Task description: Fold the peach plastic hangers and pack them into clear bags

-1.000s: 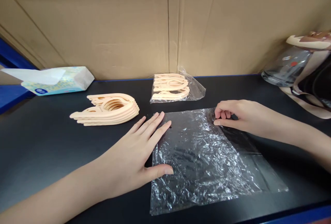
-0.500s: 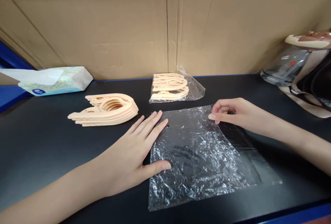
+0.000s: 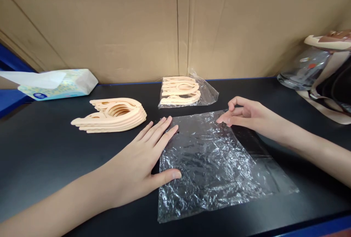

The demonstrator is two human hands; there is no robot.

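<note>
A crinkled clear plastic bag [image 3: 214,164] lies flat on the black table [image 3: 41,145]. My left hand [image 3: 142,160] rests open and flat on the bag's left edge, thumb and fingertips pressing the plastic down. My right hand [image 3: 244,114] is at the bag's far right corner, fingers loosely curled, thumb and forefinger tips touching the plastic's edge. A loose stack of peach plastic hangers [image 3: 115,114] lies left of the bag. Behind the bag sits a bagged pack of the same hangers [image 3: 182,91].
A tissue pack [image 3: 59,83] with a sheet sticking out lies at the back left. A cardboard wall [image 3: 175,25] closes the back. At the far right stand a bag with cream straps [image 3: 329,87] and a clear wrapped item [image 3: 304,69].
My right hand has gone from a closed curl on the bag's corner to looser fingers, sliding slightly left and up. The bag shifted a little. My left hand has stayed flat.
</note>
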